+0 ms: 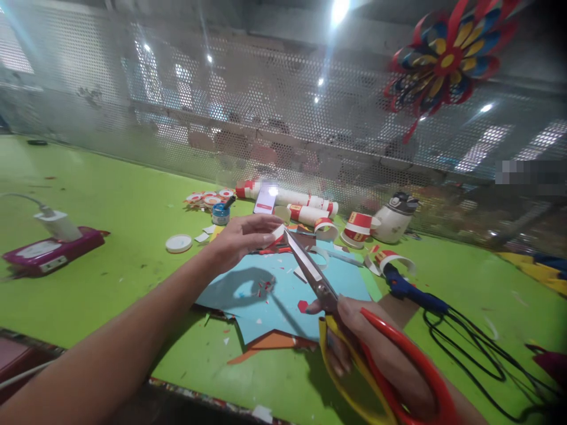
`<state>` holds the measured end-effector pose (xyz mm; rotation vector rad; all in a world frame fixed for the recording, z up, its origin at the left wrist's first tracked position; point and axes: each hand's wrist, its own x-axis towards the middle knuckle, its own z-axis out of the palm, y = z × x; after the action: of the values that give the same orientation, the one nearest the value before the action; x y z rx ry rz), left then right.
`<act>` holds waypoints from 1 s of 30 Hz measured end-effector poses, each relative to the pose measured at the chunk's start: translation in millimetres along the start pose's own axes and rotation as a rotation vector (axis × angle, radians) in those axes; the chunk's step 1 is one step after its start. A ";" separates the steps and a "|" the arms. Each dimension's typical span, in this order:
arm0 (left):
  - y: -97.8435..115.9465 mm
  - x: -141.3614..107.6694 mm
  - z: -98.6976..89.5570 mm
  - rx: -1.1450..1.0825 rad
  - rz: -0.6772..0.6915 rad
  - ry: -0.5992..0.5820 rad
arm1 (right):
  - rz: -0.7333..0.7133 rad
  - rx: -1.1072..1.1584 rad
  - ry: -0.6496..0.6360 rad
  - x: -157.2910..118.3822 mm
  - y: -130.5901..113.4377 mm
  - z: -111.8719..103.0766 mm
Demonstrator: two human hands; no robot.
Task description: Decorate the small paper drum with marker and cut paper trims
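My left hand (248,233) pinches a small white and red piece of paper (279,235) above the table. The tips of the scissors (312,265) meet that piece, their blades nearly together. Fingers of my right hand (367,330) go through the scissors' handles, one red and one yellow. Below both hands lie light blue paper sheets (274,295) with tiny red and white clippings on them. A small red hexagon (303,306) rests on the blue paper. Orange paper (270,341) sticks out from under its near edge.
A purple power strip (57,251) with a white charger is at left. A blue glue gun (411,289) with a black cord lies right. Farther back are a blue jar (221,213), a phone (264,199), paper cups (357,227) and a white kettle-like container (394,218). Perforated panels stand behind.
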<state>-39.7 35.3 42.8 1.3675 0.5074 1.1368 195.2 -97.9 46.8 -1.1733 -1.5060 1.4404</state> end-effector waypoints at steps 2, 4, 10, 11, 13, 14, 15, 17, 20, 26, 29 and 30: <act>0.1 0.1 -0.4 -0.073 -0.033 -0.012 | 0.063 0.216 -0.059 0.2 5.6 1.6; 0.5 0.1 -0.1 -0.118 -0.061 -0.017 | 0.124 0.403 -0.102 0.6 9.8 2.7; 1.7 0.9 -0.1 -0.092 -0.054 -0.003 | 0.078 0.371 -0.096 0.6 14.9 2.4; 1.6 1.0 -0.6 -0.087 -0.052 -0.028 | 0.062 0.337 -0.096 0.6 15.2 2.1; 1.5 1.0 -1.7 -0.086 -0.057 -0.091 | 0.050 0.301 -0.115 0.3 15.0 1.5; 1.6 0.8 -2.2 -0.092 -0.064 -0.115 | 0.054 0.291 -0.128 -0.2 14.6 1.3; 1.8 0.5 -2.6 -0.101 -0.074 -0.129 | 0.062 0.282 -0.138 -1.0 14.0 1.1; 2.6 -0.4 -2.9 -0.124 -0.105 -0.131 | 0.084 0.249 -0.143 -3.2 13.4 0.2; 3.7 -1.6 -2.6 -0.151 -0.152 -0.140 | 0.103 0.191 -0.112 -6.8 14.9 -2.4; 3.2 -2.6 -1.8 -0.144 -0.204 -0.197 | 0.054 0.153 -0.138 -7.7 11.4 -6.3; 3.2 -3.8 -1.5 -0.138 -0.238 -0.166 | 0.051 0.121 -0.174 -7.4 5.0 -6.3; 3.3 -4.2 -1.3 -0.133 -0.244 -0.160 | 0.052 0.108 -0.174 -7.8 3.8 -6.5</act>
<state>-43.6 31.8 44.2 1.2321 0.4604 0.8405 204.2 -103.3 44.3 -1.0509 -1.5022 1.6744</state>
